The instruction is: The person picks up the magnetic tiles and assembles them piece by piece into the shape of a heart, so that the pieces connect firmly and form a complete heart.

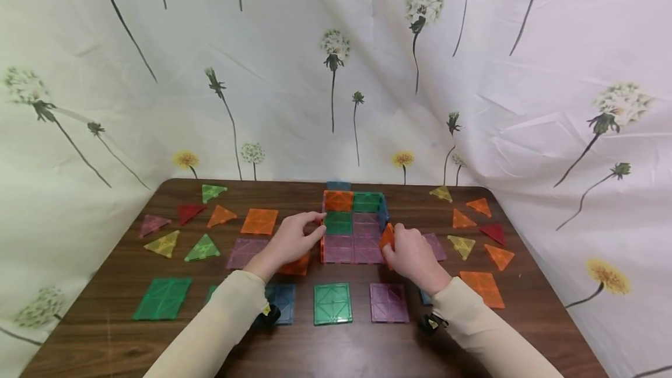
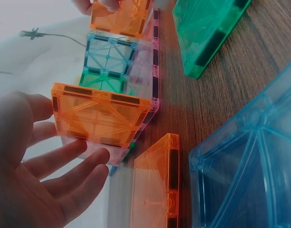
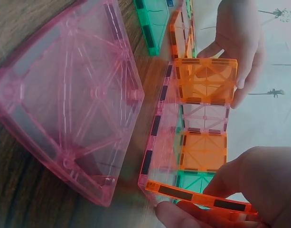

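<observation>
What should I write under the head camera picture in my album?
Left hand beside a colourful tile box, right hand holding an orange tile at its right side.

Cream sleeves (image 1: 220,317) meet black wrist cameras (image 1: 269,315).

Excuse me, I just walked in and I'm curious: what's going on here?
A person is working with both hands on a topless box of see-through tiles on a table. The right hand pinches an orange tile at the box's near right side, while the left hand is at the left wall. The floor is green and purple, and the front has no wall. Loose squares and triangles lie around it.
</observation>
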A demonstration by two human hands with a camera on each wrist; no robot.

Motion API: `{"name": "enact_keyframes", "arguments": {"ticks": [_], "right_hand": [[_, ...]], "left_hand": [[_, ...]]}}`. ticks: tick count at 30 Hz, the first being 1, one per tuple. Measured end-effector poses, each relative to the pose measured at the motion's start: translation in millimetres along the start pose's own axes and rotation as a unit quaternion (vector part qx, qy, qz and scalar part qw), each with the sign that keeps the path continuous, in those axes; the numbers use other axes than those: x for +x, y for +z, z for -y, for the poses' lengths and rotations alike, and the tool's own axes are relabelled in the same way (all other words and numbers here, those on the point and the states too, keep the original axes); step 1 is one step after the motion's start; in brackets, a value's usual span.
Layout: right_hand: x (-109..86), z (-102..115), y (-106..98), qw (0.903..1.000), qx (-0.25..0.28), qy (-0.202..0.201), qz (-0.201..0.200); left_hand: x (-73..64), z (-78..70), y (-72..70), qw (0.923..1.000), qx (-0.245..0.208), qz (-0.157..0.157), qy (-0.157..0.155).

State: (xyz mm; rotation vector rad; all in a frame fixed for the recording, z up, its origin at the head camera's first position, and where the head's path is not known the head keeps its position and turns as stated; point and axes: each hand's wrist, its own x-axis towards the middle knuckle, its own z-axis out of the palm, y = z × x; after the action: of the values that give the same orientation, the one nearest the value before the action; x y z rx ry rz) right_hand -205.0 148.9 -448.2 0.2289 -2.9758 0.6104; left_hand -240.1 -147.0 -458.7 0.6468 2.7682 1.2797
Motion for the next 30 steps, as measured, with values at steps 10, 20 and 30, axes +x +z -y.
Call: {"name": "enact_keyframes", "arguments": {"ticks": [10,20,30], "right_hand": [[3.9,0,5,0.9996,-0.004,-0.015,-0.023],[5.8,-5,-5,0.9987,0.029,-0.021,0.036],[-0.5,-21,-24,0.9927,0.060,-0.028,0.101]], "left_hand": [[-1.9,0.4,-0.5,1.0000,-0.005,0.001,0.000],[-0.7,0.8,-5.5,0.9997,0.001,0.022,0.013],[-5.6,22.1,-36.1,0.9971,0.069,0.032,0.009]]}}
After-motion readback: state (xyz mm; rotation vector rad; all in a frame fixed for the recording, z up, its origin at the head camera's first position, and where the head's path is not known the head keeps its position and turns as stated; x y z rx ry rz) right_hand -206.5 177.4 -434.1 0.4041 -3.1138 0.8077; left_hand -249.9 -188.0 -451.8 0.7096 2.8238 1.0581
